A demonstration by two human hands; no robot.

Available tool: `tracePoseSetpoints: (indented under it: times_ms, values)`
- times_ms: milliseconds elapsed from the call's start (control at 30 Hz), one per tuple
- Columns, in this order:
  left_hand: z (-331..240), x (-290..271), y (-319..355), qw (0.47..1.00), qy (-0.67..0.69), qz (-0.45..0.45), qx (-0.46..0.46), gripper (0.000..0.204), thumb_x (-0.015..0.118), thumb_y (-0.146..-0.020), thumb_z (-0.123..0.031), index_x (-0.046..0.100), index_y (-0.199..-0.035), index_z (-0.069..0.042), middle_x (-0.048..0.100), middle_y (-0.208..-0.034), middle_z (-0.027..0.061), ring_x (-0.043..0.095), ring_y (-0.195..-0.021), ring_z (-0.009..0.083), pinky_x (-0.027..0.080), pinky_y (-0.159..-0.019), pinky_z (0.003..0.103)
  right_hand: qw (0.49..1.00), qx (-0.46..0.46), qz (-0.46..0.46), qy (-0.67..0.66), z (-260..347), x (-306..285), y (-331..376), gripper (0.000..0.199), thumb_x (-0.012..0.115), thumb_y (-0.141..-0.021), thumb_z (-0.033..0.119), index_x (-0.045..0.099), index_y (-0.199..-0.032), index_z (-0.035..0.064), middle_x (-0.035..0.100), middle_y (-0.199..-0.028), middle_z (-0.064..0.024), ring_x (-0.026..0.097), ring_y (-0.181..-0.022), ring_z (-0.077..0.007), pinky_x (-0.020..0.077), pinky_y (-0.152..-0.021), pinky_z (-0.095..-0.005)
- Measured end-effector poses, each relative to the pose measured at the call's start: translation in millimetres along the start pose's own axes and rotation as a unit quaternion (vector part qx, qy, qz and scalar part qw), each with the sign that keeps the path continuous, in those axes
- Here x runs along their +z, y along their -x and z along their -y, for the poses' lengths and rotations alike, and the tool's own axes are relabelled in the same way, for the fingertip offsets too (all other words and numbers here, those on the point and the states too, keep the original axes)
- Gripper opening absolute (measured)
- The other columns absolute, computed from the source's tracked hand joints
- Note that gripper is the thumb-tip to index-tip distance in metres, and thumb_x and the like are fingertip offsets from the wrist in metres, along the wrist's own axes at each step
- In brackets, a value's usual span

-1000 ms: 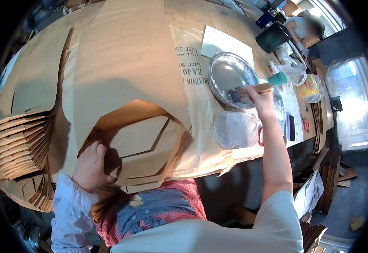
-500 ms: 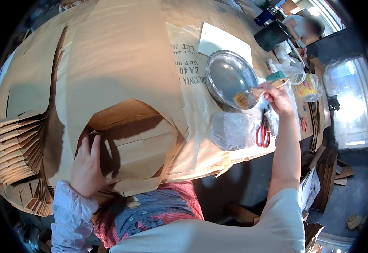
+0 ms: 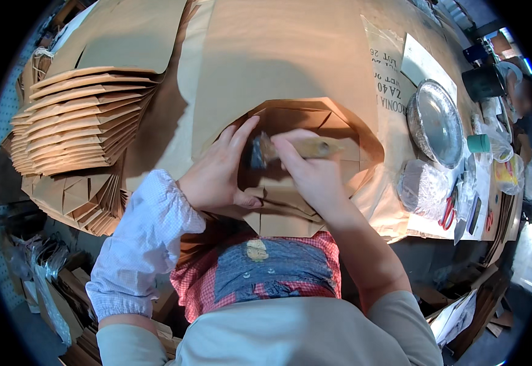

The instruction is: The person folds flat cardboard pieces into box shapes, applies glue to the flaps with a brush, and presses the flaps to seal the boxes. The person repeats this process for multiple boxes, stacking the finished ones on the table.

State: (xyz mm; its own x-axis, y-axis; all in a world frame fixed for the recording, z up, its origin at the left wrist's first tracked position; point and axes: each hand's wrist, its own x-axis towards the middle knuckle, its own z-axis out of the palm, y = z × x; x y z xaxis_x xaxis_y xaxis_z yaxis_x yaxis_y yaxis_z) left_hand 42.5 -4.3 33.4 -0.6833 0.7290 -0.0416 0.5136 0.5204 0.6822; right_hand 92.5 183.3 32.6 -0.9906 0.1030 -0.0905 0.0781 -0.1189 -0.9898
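A large brown paper bag [image 3: 284, 49] lies flat on the table, its near end spread into a wide many-sided opening. My left hand [image 3: 214, 177] is at the left side of that opening, fingers apart and stretched along the inner wall, thumb over the near flap. Gripped in my right hand [image 3: 311, 177] is a paintbrush with a wooden handle [image 3: 317, 147]. Its bristles are blurred and point left inside the opening, close to my left fingers. Whether they touch the paper I cannot tell. A round metal bowl [image 3: 417, 119] with a whitish crusted rim stands to the right.
Folded paper bags [image 3: 86, 125] are stacked at the left. On the right are a plastic-wrapped block [image 3: 423, 188], red-handled scissors [image 3: 447, 213], a green cap [image 3: 478, 143] and a black bucket [image 3: 484, 83]. Another person [image 3: 513, 82] is at the far right.
My right hand has carried the brush from over the bowl leftward into the bag's opening. My left hand stays at the opening's left side. The whole view has shifted.
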Motion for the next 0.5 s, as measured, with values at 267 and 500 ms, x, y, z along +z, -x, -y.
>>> tracePoseSetpoints:
  times_ms: [267, 500]
  values:
    - [-7, 6, -3, 0.999, 0.004, 0.008, -0.046, 0.114, 0.086, -0.055, -0.023, 0.018, -0.145, -0.003, 0.042, -0.127, 0.0261, 0.045, -0.117, 0.0441, 0.042, -0.099, 0.045, 0.991, 0.073, -0.032, 0.110, 14, -21, 20, 0.011, 0.065, -0.088, 0.012, 0.067, -0.083, 0.0023, 0.066, -0.076, 0.0005, 0.060, -0.072, -0.0068, 0.0485, -0.063, -0.0239]
    - [-11, 8, -4, 0.997, -0.039, 0.015, -0.065, 0.108, 0.085, -0.052, -0.025, 0.027, -0.140, -0.002, 0.040, -0.133, 0.0230, 0.039, -0.126, 0.0421, 0.038, -0.104, 0.045, 0.899, -0.076, -0.042, 0.430, 24, -90, 29, 0.007, 0.067, -0.080, 0.007, 0.068, -0.082, 0.0006, 0.067, -0.071, -0.0099, 0.065, -0.064, -0.0153, 0.0513, -0.064, -0.0302]
